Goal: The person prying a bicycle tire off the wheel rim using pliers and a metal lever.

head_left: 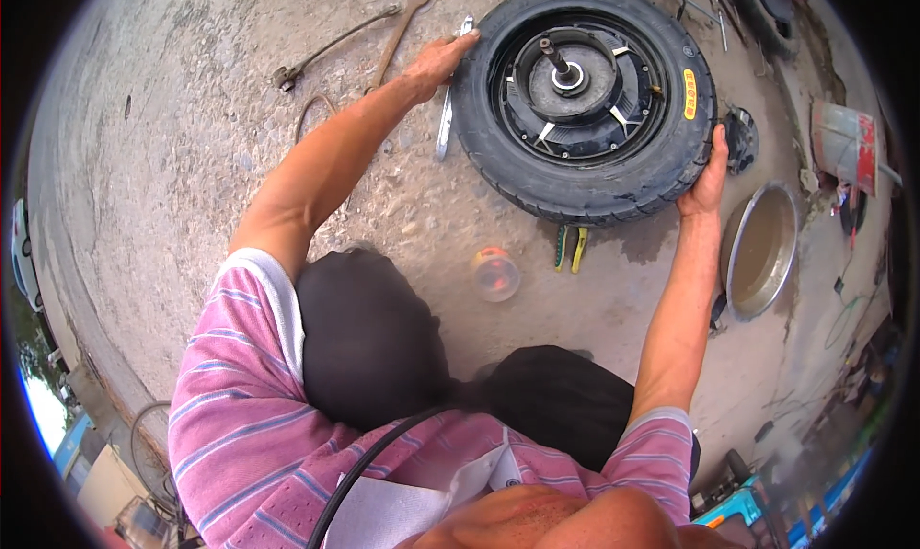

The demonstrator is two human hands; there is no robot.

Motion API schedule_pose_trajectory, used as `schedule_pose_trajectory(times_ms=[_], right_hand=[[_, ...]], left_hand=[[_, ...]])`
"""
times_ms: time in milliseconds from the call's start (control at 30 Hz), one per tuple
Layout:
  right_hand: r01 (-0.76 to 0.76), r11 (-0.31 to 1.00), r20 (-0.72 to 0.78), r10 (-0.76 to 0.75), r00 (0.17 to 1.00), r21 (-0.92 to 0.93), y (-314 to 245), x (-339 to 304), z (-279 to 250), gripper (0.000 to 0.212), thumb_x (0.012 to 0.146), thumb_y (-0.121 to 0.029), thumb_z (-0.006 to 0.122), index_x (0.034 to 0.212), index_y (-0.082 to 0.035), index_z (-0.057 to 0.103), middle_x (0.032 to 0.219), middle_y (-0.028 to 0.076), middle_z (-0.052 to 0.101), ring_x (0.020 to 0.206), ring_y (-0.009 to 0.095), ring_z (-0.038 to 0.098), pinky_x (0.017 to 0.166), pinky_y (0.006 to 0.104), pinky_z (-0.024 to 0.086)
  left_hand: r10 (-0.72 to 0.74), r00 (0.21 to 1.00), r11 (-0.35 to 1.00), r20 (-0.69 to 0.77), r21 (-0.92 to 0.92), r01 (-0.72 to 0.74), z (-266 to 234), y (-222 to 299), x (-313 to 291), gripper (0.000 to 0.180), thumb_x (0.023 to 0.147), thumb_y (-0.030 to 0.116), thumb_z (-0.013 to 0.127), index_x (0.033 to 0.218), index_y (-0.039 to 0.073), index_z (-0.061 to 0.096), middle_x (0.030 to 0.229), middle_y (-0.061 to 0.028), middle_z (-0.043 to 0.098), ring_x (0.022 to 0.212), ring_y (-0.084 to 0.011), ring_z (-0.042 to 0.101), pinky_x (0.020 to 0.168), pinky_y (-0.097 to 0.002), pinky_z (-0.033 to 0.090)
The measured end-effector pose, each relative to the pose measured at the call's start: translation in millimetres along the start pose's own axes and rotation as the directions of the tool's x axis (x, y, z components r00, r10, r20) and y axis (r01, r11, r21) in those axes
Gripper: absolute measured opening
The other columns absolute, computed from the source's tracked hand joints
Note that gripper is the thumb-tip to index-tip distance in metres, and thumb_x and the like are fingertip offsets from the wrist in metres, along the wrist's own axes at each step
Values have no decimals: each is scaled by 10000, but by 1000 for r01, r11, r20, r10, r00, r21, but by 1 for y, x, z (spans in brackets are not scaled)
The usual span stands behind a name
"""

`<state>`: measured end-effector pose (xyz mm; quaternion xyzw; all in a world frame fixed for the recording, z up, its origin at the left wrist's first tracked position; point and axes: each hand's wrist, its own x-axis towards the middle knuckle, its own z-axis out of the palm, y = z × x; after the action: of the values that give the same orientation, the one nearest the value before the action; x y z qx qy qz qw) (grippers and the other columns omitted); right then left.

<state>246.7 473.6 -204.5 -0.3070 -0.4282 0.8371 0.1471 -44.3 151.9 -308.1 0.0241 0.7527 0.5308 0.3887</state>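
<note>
The wheel [586, 108] is between the two hands: the left hand [439, 67] grips its left edge, the right hand [706, 180] its lower right edge. A silver spanner [445, 127] lies under the left hand, a rusty wrench [399, 36] beyond it. Pliers [562, 246] and a clear tub [495, 277] are on the ground between the forearms; a basin [794, 235] sits right of the right hand.

Far centre blocked by black-tyred wheel with dark metal hub [579, 133]; its left and right sides occupied by left hand [443, 65] and right hand [707, 177]. Near side partly obstructed by green-and-yellow-handled pliers [562, 246]. Passage offered over rough grey concrete ground [407, 225] between left forearm [340, 147] and round clear plastic tub [499, 292]. Right partly barred by round silver metal basin [794, 228].
</note>
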Motion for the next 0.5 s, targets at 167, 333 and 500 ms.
schedule_pose_trajectory(times_ms=[167,333,500], right_hand=[[-32,999,-15,32,999,17,-6,7,13,615,1043,-530,527,1416,-44,582,1377,104,658,1233,255,635,1093,410,477],[-18,1000,-11,18,1000,20,-8,16,1,626,1039,-542,531,1407,-40,588,1372,111,661,1221,260,642,1086,407,485],[-44,998,40,43,998,43,-8,17,6,622,1039,-541,531,1400,-39,592,1357,110,670,1201,259,653,1074,407,496]], left_hand=[[-139,988,990,-73,26,141,-5,5,-10,833,957,645,575,1425,-43,544,1391,-216,600,1230,-350,621,974,-468,566],[-227,972,974,56,-8,228,4,6,-57,877,964,726,490,1466,9,533,1357,-247,622,1102,-377,694,968,-515,563],[-354,838,861,415,-205,465,2,-19,-70,827,1011,731,347,1554,112,428,1482,-157,567,1279,-376,611,1072,-546,476]])
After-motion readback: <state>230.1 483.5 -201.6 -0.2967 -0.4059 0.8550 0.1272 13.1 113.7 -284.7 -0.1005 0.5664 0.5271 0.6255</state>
